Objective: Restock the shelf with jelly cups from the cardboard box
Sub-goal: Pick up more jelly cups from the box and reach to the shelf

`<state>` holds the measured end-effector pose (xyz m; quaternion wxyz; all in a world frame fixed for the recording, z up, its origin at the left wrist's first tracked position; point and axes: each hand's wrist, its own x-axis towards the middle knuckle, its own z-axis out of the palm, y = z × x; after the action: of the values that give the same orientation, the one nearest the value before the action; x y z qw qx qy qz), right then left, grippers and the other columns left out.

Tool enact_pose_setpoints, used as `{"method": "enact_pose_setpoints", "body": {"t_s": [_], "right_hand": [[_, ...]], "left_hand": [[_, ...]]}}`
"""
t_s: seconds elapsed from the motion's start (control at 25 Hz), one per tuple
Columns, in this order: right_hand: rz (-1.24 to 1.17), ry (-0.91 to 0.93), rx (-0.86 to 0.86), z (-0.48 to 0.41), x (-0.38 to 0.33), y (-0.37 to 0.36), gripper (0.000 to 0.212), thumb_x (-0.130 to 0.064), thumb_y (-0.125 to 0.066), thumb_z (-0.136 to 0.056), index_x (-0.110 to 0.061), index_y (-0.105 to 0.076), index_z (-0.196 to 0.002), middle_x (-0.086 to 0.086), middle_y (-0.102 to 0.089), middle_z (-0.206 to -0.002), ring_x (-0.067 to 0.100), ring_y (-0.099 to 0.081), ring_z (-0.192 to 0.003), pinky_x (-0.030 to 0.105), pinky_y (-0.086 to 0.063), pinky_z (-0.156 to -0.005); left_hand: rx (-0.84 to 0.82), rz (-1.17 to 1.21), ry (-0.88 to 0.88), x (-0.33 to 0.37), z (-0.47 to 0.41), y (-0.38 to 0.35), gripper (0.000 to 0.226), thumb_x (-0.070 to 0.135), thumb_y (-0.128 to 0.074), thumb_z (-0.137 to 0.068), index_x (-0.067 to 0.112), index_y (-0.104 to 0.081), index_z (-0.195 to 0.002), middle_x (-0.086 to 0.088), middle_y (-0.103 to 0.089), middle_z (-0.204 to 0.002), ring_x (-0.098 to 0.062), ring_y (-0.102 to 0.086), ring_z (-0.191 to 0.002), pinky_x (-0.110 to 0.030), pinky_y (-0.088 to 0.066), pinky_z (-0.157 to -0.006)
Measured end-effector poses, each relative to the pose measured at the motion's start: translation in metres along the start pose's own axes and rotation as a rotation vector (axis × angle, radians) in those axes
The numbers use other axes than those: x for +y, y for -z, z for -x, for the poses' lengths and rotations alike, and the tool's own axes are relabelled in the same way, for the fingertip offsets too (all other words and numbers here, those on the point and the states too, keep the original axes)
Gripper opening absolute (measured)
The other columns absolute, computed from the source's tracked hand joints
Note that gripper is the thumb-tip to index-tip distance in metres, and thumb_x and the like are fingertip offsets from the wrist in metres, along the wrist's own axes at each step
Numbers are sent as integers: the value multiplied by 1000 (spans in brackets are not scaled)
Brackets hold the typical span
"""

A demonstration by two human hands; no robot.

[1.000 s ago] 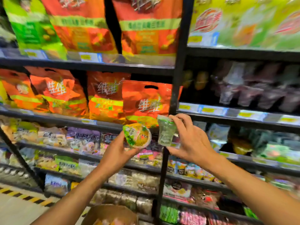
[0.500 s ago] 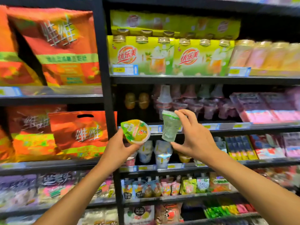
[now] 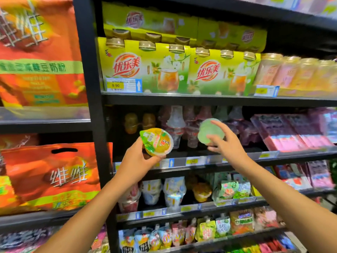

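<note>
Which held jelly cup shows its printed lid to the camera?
The yellow jelly cup in the left hand; the green cup in the right hand is blurred, showing no lid.

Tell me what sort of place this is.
Likely a grocery store aisle: black metal shelves with printed price labels, rows of yellow-green cardboard drink multipacks, large orange plastic bags. The left hand holds a yellow jelly cup, the right hand a pale green jelly cup.
</note>
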<state>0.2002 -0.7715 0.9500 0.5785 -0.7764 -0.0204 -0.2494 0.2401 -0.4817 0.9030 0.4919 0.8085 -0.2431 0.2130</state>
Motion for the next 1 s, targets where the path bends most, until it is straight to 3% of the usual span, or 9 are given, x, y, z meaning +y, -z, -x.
{"method": "enact_pose_setpoints", "body": {"t_s": [0.12,0.2,0.28,0.36,0.48,0.6,0.64,0.84,1.0], "right_hand": [[-717,-400,-42,-38,7,7,38,-31,-60,-96,-19,-59,-132,19,-61,-127,27,-69,-81,39,-60,-80],[-925,-517,-95,-53,9,13,47,-35,-77,-80,-14,-68,-121,17,-61,-128,23,-65,-85,36,-59,-84],[-994,-516,-105,-63,13,12,60,-21,-96,-54,-15,-72,-109,13,-63,-122,16,-62,-78,30,-59,-80],[-1033,-510,-130,-72,21,9,77,-4,-102,-34,-13,-71,-104,13,-63,-128,12,-59,-83,26,-58,-70],[-1054,-531,-177,-77,22,7,55,2,-93,-53,-8,-70,-102,14,-63,-133,11,-55,-97,22,-55,-61],[-977,-568,-149,-81,16,10,12,-15,-76,-78,-17,-70,-88,6,-70,-83,8,-55,-64,18,-53,-65],[-939,-580,-132,-86,14,13,5,-19,-75,-83,-19,-70,-84,5,-68,-76,8,-52,-60,18,-53,-64],[-601,-548,-118,-121,4,13,5,-17,-69,-92,-20,-65,-91,0,-57,-92,11,-47,-67,22,-55,-54],[-552,-599,-113,-137,2,8,24,-21,-80,-84,-17,-57,-91,6,-49,-95,13,-53,-65,24,-57,-51]], "left_hand": [[-3,0,4,-12,-17,-2,51,35,-87,-78,37,-55,-118,21,-67,-109,9,-63,-99,-12,-50,-81],[11,-5,14,-18,-25,-4,52,37,-87,-78,37,-55,-118,22,-67,-110,10,-63,-100,-15,-52,-84],[19,-20,27,-19,-29,-7,51,39,-86,-78,37,-55,-118,22,-66,-110,11,-62,-100,-12,-50,-83],[20,-20,46,-19,-33,-10,51,41,-85,-78,35,-56,-119,23,-66,-110,13,-62,-100,-11,-49,-83],[38,-23,72,-18,-39,-16,54,41,-85,-78,30,-58,-124,20,-67,-113,10,-63,-102,-17,-51,-88],[72,-36,89,-16,-43,-21,54,42,-86,-77,32,-59,-123,19,-68,-113,9,-63,-102,-18,-52,-89],[82,-45,94,-15,-43,-22,53,42,-86,-77,34,-58,-122,20,-68,-113,9,-63,-102,-17,-51,-88],[110,-96,130,-9,-46,-26,51,40,-86,-78,39,-54,-117,28,-63,-106,19,-58,-97,-7,-44,-79],[123,-128,145,-9,-46,-26,51,40,-85,-79,39,-51,-118,32,-58,-103,20,-56,-93,-6,-42,-75]]}}
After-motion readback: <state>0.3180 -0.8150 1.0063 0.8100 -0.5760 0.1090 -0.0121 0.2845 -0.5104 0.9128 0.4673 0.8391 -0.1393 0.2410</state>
